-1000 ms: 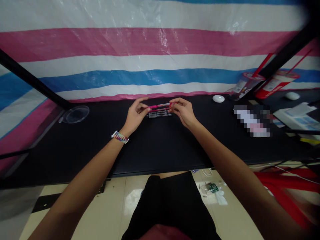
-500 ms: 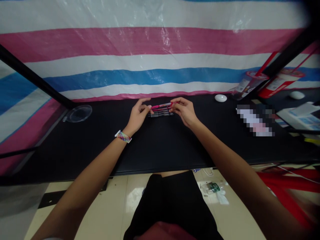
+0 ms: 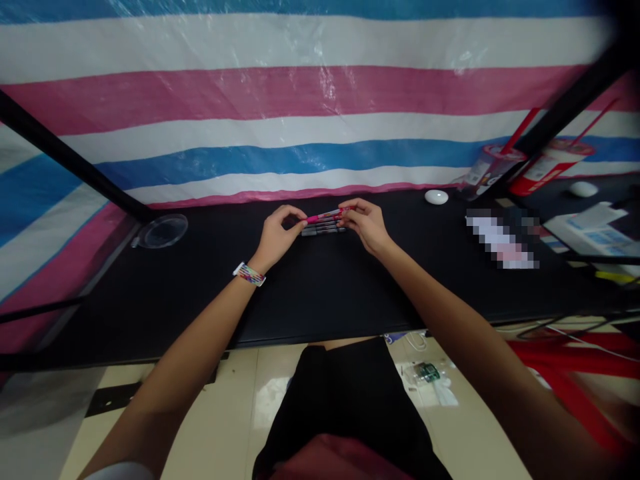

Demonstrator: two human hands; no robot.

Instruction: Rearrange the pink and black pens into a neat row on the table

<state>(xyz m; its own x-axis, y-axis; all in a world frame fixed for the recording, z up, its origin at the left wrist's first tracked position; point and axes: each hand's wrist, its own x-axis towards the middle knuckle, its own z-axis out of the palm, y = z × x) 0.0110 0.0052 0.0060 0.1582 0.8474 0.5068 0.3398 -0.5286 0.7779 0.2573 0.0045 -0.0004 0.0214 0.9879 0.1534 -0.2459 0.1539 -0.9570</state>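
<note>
Pink pen [image 3: 324, 215] pinched at both ends, centre frame
Left hand [image 3: 277, 235] and right hand [image 3: 367, 223] grip lightly (fingertips only); it could slip onto the dark pens [image 3: 323, 230] below.

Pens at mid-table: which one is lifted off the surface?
The pink pen. The left hand and right hand pinch one end each, holding it above the dark pens, which lie flat, side by side, on the black table.

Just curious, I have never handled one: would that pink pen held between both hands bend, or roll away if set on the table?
The pink pen looks straight and stiff, spanning left hand to right hand without sagging. It is slim and fingertip-held, so probably light. It looks round, so it might roll on the smooth black table.
</note>
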